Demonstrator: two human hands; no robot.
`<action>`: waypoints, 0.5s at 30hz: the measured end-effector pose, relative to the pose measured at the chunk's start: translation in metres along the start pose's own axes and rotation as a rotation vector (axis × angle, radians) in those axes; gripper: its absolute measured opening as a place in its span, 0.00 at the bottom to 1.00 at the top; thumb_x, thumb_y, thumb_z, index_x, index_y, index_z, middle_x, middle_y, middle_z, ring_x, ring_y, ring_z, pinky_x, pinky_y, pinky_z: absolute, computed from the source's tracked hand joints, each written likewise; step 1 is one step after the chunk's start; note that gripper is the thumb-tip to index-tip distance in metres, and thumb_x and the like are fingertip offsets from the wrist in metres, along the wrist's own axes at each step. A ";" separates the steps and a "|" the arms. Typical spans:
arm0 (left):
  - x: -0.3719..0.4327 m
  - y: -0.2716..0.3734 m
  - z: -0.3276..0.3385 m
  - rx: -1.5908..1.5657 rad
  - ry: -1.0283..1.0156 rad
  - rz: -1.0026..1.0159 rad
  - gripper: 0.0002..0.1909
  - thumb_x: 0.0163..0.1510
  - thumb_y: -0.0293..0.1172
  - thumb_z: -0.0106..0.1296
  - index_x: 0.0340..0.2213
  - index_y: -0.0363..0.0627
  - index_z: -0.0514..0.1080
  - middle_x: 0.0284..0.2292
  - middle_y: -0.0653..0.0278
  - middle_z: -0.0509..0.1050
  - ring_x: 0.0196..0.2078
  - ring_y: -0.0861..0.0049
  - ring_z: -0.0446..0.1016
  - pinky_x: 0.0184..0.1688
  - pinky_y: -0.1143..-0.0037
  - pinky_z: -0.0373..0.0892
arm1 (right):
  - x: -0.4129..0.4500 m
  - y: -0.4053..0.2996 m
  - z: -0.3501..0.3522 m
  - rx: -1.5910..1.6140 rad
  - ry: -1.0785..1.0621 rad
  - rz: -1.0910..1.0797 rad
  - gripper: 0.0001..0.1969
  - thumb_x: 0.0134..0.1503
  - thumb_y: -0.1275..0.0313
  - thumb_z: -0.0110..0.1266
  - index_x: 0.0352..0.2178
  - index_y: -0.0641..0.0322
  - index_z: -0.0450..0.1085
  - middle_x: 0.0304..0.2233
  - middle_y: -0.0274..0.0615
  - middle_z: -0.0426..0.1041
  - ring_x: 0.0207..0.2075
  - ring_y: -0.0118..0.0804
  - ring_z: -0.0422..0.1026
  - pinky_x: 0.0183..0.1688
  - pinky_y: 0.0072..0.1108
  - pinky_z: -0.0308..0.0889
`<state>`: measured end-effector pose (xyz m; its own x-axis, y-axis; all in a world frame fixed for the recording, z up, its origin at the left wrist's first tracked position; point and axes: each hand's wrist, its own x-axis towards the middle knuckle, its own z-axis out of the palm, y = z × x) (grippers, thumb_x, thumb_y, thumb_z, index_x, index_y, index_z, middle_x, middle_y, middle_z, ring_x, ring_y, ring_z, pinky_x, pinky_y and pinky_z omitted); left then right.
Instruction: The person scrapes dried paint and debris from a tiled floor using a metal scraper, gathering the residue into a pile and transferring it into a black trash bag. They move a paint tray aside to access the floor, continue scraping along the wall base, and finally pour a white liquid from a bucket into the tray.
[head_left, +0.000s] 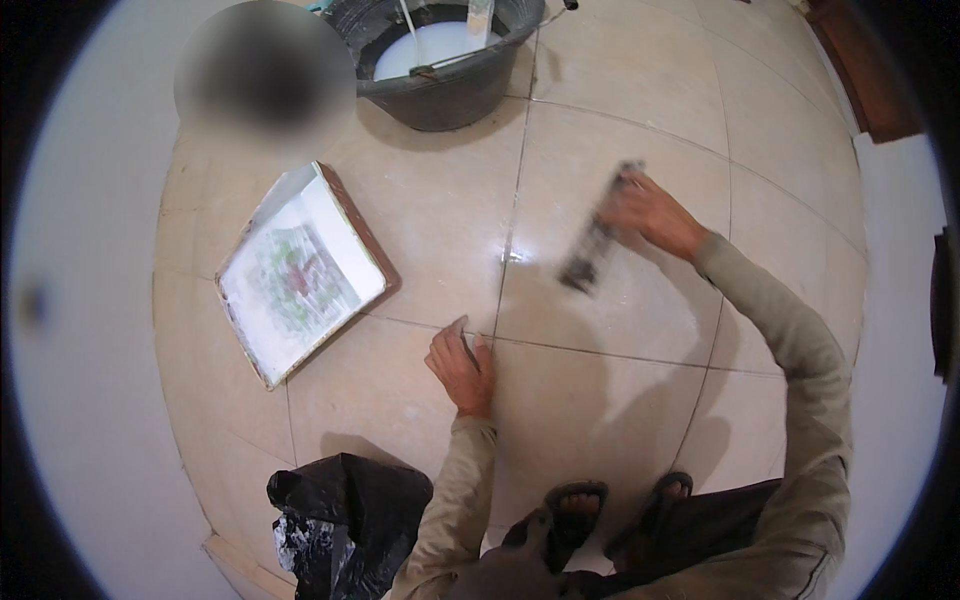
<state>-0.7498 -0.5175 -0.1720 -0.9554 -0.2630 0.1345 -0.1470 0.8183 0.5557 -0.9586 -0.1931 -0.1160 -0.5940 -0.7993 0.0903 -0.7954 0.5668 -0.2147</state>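
Observation:
My right hand (651, 214) grips a dark, oblong object (589, 259), blurred and too unclear to name, against or just above the beige floor tiles (427, 232). Near a tile joint, left of it, my left hand (461, 367) is low over the floor with fingers bent; a small thin piece (463, 322) shows at its fingertips, its kind unclear. Wet-looking shine and pale smears lie on the tiles between the hands. To the left stands a shallow white tray (367, 270) with brown outer side, its inside smeared white, green and red.
A black basin (450, 105) holds milky white liquid, a stick (411, 34) and a flat strip (478, 22). A black plastic bag (375, 495) with white smears lies at the lower left. Sandaled feet (581, 506) are at the bottom. Pale walls (90, 300) flank the floor.

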 end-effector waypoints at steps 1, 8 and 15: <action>-0.002 0.000 0.001 -0.005 -0.004 -0.003 0.20 0.52 0.34 0.50 0.47 0.43 0.68 0.43 0.58 0.69 0.48 0.63 0.65 0.50 0.65 0.56 | 0.024 0.000 0.010 -0.018 0.061 0.001 0.16 0.54 0.77 0.46 0.43 0.50 0.73 0.44 0.36 0.74 0.49 0.37 0.69 0.65 0.37 0.50; 0.000 0.003 0.013 -0.093 -0.003 0.066 0.20 0.52 0.33 0.49 0.48 0.44 0.67 0.43 0.58 0.69 0.48 0.62 0.65 0.50 0.64 0.56 | 0.031 -0.025 0.034 0.075 0.110 0.053 0.18 0.48 0.79 0.54 0.43 0.53 0.71 0.42 0.37 0.74 0.49 0.38 0.68 0.60 0.36 0.53; -0.003 -0.010 -0.001 -0.156 0.041 -0.020 0.14 0.54 0.34 0.42 0.41 0.42 0.68 0.42 0.56 0.68 0.48 0.60 0.65 0.50 0.63 0.56 | -0.030 -0.055 0.000 0.027 -0.026 0.017 0.13 0.54 0.76 0.47 0.38 0.51 0.74 0.41 0.36 0.74 0.46 0.36 0.71 0.65 0.39 0.48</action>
<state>-0.7454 -0.5251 -0.1768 -0.9409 -0.3016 0.1538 -0.1210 0.7240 0.6791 -0.8973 -0.2001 -0.1071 -0.6039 -0.7948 0.0608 -0.7814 0.5752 -0.2421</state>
